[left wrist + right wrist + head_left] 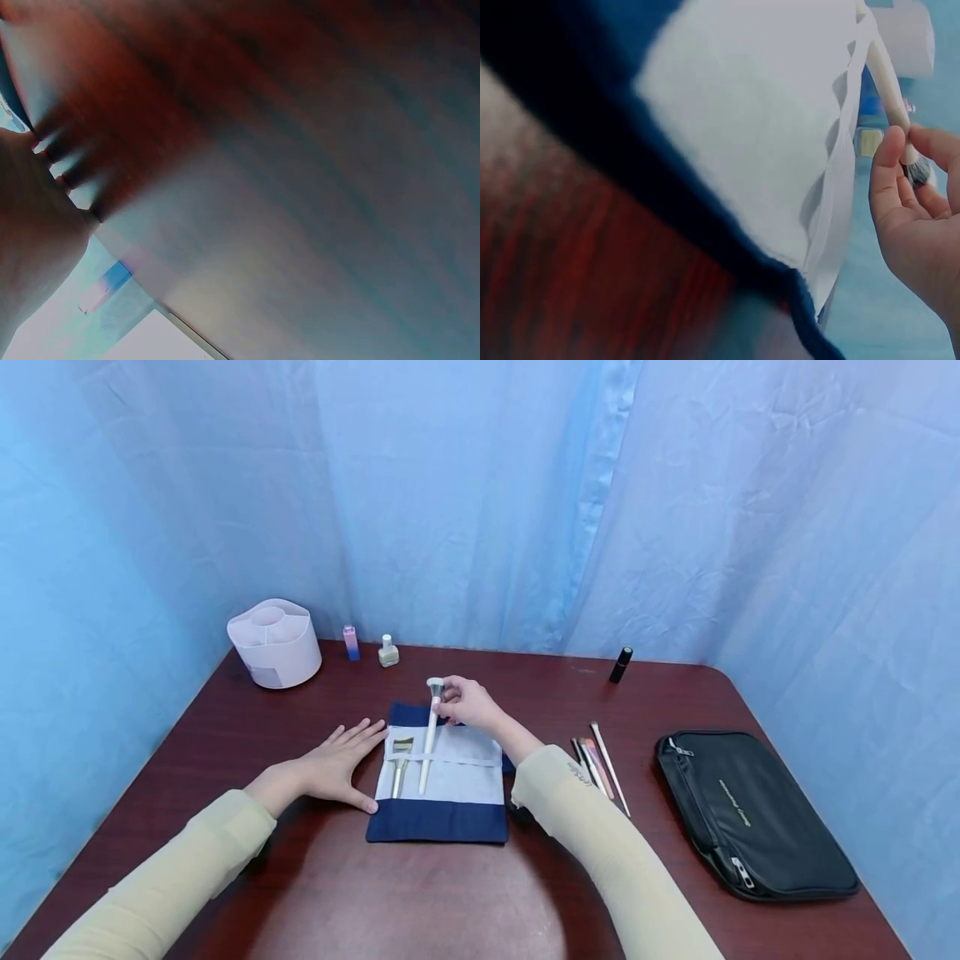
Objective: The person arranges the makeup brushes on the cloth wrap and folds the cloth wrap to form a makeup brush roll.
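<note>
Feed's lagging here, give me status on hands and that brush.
Left hand flat on table beside brush roll. Right hand pinching white brush near its head, handle under the roll's strap. Nothing in the way.

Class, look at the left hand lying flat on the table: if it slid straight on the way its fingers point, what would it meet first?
The left hand points right and slightly away, so it would probably meet the roll first, at its near left edge by the gold brush. Its fingertips already lie almost at that edge; whether they touch is unclear.

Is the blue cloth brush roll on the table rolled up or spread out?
Spread out. The brush roll lies flat, its pale lining and strap showing, with two brushes tucked under; the right hand pinches the white brush.
</note>
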The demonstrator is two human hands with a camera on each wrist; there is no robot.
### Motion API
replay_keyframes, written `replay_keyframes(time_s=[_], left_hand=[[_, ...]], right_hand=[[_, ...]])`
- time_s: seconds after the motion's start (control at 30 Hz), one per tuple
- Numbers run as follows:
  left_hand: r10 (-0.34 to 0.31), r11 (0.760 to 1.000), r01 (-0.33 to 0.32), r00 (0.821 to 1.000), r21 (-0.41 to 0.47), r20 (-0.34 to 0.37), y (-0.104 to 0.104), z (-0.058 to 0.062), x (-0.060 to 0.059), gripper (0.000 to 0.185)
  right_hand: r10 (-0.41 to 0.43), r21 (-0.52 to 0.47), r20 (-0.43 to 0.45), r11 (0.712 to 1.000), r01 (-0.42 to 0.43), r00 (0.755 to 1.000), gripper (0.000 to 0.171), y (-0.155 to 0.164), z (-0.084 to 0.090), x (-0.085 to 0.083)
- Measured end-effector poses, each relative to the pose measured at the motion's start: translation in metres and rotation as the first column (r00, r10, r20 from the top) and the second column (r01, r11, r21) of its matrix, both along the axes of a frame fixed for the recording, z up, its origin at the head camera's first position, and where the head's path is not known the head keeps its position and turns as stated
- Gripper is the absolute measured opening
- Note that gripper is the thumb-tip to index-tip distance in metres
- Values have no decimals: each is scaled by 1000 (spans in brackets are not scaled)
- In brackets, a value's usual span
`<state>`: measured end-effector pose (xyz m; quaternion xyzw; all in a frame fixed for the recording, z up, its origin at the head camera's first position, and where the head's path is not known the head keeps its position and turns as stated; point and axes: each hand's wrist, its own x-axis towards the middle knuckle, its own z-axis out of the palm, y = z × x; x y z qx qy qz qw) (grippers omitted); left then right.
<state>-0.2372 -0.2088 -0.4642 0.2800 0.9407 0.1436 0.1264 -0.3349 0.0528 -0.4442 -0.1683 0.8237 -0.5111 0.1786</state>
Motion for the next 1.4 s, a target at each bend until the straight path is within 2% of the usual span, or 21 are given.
replay_keyframes(time_s=[0.13, 0.27, 0.4, 0.53, 0.8, 0.93, 1.13, 1.3, 1.4], left_hand=[[-1, 1000, 1, 1000, 0, 1, 0, 0, 0, 122], [2, 1000, -2, 1000, -3, 8, 0, 0, -1, 122], [1, 1000, -1, 1000, -8, 9, 0, 0, -1, 122], [6, 1000, -6, 1000, -15, 10, 0, 0, -2, 122], [10, 1000, -10, 1000, -11, 14, 0, -1, -1, 121], [11, 1000, -11, 1000, -6, 13, 1, 2, 1, 121], [32, 999, -32, 999, 9, 21, 2, 6, 2, 124], [37, 999, -37, 999, 19, 9, 4, 6, 1, 122], [33, 999, -33, 999, 36, -9, 5, 7, 1, 118]], right_hand=[[24, 116, -46, 993, -19, 999, 46, 2, 0, 3], [84, 167, -47, 983, -75, 995, 52, 5, 0, 7], [183, 223, -70, 961, -163, 981, 49, 4, -2, 13], [251, 280, -106, 936, -213, 962, 44, 2, -3, 17], [265, 289, -93, 930, -228, 960, 45, 3, -3, 21], [272, 307, -138, 926, -220, 952, 44, 8, 1, 17], [284, 366, -272, 914, -174, 919, 46, 27, 25, 16], [286, 420, -353, 899, -122, 891, 43, 51, 52, 23], [283, 426, -401, 900, -96, 871, 40, 68, 65, 29]])
